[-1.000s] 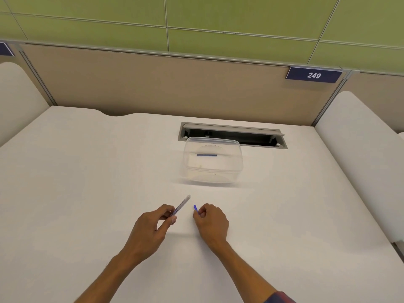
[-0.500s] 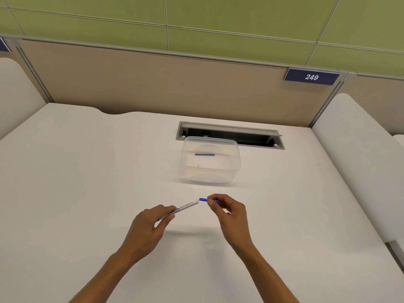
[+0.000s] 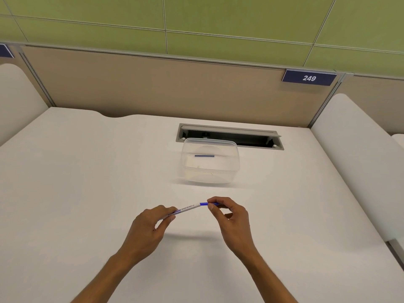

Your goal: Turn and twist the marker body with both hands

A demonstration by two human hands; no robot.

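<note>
Your left hand (image 3: 148,226) and right hand (image 3: 229,217) are both up over the near part of the desk (image 3: 87,193), holding one marker (image 3: 189,208) between them. Your left thumb and fingers are pinched round the white barrel at its left end. Your right thumb and forefinger are pinched on the blue cap (image 3: 206,204) at the marker's right end; the other right fingers are curled behind. The cap sits on the barrel end, touching it; can't tell if it's fully seated. The marker lies roughly level, right end a bit farther from you, lifted off the desk, with its shadow on the surface below and between your wrists. Print on the barrel reads "WHITE BOARD".

Beyond the hands, well apart from them, a clear tub (image 3: 209,162) stands on the desk, near the middle. A blue strip (image 3: 204,155) shows through its wall; can't tell whether it's inside or a mark on the tub. Just behind the tub, touching its far edge in view, is a grey cable slot (image 3: 251,136) set into the desk. Rounded white dividers stand at the left and right edges. Farthest back, a beige partition (image 3: 153,88) with a blue tag (image 3: 309,78) reading 249, then green wall panels (image 3: 240,16) above.
</note>
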